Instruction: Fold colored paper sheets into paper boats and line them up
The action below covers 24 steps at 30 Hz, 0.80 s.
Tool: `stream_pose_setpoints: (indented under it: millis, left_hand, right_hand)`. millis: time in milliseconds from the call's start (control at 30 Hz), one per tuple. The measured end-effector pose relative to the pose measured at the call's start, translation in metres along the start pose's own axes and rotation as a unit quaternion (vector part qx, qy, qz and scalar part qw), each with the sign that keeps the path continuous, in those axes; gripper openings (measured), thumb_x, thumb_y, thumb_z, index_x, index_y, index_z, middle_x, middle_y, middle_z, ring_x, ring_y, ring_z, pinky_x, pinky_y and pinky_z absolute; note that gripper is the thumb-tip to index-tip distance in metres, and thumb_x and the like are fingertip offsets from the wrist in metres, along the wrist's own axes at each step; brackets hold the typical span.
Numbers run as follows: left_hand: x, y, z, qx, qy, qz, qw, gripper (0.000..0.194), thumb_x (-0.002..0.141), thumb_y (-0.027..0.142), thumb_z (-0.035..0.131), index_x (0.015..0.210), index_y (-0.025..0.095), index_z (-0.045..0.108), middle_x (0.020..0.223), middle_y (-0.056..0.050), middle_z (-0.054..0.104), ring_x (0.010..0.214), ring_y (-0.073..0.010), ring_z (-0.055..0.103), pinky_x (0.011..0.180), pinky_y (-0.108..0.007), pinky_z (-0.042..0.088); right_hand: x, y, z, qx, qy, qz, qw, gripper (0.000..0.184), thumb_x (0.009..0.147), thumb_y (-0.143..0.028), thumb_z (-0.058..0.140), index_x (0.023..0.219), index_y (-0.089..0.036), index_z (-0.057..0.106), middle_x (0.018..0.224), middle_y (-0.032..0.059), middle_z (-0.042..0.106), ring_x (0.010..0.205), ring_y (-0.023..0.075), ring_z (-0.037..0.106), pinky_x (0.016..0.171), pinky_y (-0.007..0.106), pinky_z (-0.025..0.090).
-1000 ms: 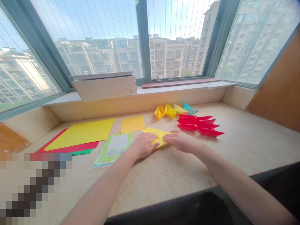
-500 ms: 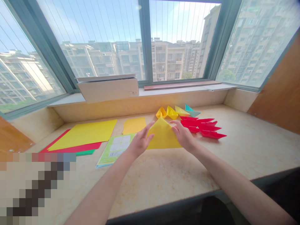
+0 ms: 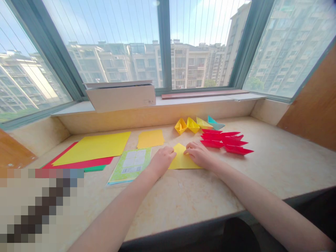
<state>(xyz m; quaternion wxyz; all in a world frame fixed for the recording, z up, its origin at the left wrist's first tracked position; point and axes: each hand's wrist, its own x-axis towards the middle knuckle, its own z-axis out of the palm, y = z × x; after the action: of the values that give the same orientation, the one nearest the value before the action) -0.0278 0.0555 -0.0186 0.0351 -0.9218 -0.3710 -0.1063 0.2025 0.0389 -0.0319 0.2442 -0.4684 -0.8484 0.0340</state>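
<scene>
Between back and front edges of the counter (image 3: 168, 210), the curled left hand (image 3: 161, 161) and right hand (image 3: 201, 154) touch folded yellow paper (image 3: 183, 163); whether they grip, I cannot tell.

Left forearm (image 3: 118, 203): bare, slanting up and rightward from the bottom edge.
Left wrist (image 3: 152, 170): roughly in line with the forearm.
Left grip (image 3: 163, 159): back uppermost, fingers curled, tips turned inward to the right.
Right forearm (image 3: 257, 187): bare, slanting up and leftward from the lower right.
Right wrist (image 3: 216, 165): nearly straight.
Right grip (image 3: 199, 154): fingers bent, tips pointing left.
Between grips: near each other, apart, fingertips facing.
</scene>
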Motion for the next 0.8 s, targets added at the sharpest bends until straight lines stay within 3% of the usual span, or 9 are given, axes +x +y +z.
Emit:
stream_pose_setpoints:
  millis: [133,233,333,467,567,633,733,800]
  left_hand:
    - [-0.001,0.000,0.000,-0.005,-0.034,-0.001,0.999,0.025,0.090,0.007,0.045,0.094,0.019,0.066,0.091,-0.008,0.065,0.089,-0.0221,0.062,0.080,-0.034,0.051]
    - [-0.001,-0.004,0.002,-0.014,-0.045,-0.003,0.999,0.024,0.088,0.009,0.046,0.096,0.020,0.066,0.093,-0.008,0.066,0.089,-0.0217,0.063,0.079,-0.032,0.051]
    - [-0.002,-0.007,0.004,-0.023,-0.047,-0.005,0.999,0.024,0.089,0.011,0.046,0.099,0.021,0.066,0.096,-0.008,0.067,0.090,-0.0222,0.064,0.081,-0.033,0.051]
    - [-0.009,-0.005,0.003,-0.036,-0.048,-0.008,0.998,0.028,0.092,0.013,0.040,0.109,0.019,0.063,0.103,-0.010,0.069,0.095,-0.0232,0.066,0.084,-0.035,0.051]
    - [-0.018,-0.006,-0.005,-0.052,-0.061,0.013,0.997,0.030,0.097,0.019,0.036,0.115,0.017,0.060,0.112,-0.012,0.069,0.101,-0.0235,0.066,0.088,-0.036,0.051]
    - [-0.021,-0.009,-0.012,-0.064,-0.077,0.043,0.994,0.031,0.096,0.028,0.044,0.120,0.016,0.058,0.124,-0.013,0.065,0.114,-0.0245,0.062,0.096,-0.036,0.048]
    - [-0.020,-0.020,-0.023,-0.082,-0.110,0.093,0.986,0.046,0.084,0.041,0.063,0.123,0.017,0.059,0.137,-0.013,0.058,0.125,-0.0277,0.055,0.105,-0.036,0.043]
    - [-0.018,-0.027,-0.026,-0.094,-0.119,0.113,0.982,0.044,0.083,0.037,0.064,0.122,0.017,0.061,0.137,-0.012,0.059,0.124,-0.0276,0.056,0.106,-0.036,0.042]
  right_hand:
    - [-0.009,-0.006,-0.009,0.044,-0.066,-0.069,0.994,0.034,0.092,-0.012,0.050,0.116,-0.024,0.071,0.123,0.0069,0.067,0.116,0.0205,0.059,0.103,0.035,0.043]
    - [-0.013,-0.004,-0.011,0.085,-0.118,-0.053,0.988,0.039,0.098,-0.019,0.044,0.133,-0.023,0.060,0.141,0.0074,0.057,0.129,0.0204,0.052,0.111,0.038,0.038]
    - [-0.013,0.000,-0.011,0.112,-0.160,-0.035,0.980,0.040,0.101,-0.025,0.042,0.138,-0.024,0.055,0.146,0.0056,0.052,0.135,0.0202,0.047,0.114,0.039,0.036]
    - [-0.016,0.000,-0.010,0.102,-0.142,-0.040,0.984,0.037,0.100,-0.024,0.044,0.134,-0.024,0.059,0.147,0.0063,0.051,0.135,0.0210,0.047,0.114,0.040,0.036]
    - [-0.025,0.000,-0.016,0.069,-0.098,-0.058,0.991,0.031,0.098,-0.022,0.048,0.121,-0.023,0.069,0.138,0.0078,0.060,0.127,0.0221,0.055,0.111,0.040,0.041]
    - [-0.031,0.004,-0.021,0.063,-0.102,-0.063,0.991,0.031,0.098,-0.030,0.051,0.122,-0.024,0.069,0.134,0.0079,0.063,0.123,0.0228,0.059,0.108,0.039,0.044]
    - [-0.037,0.013,-0.029,0.039,-0.120,-0.053,0.991,0.045,0.089,-0.044,0.063,0.129,-0.024,0.064,0.136,0.0098,0.061,0.123,0.0271,0.059,0.108,0.042,0.043]
    - [-0.037,0.017,-0.032,0.027,-0.132,-0.067,0.989,0.048,0.087,-0.046,0.066,0.129,-0.023,0.064,0.135,0.0102,0.062,0.123,0.0282,0.059,0.108,0.042,0.043]
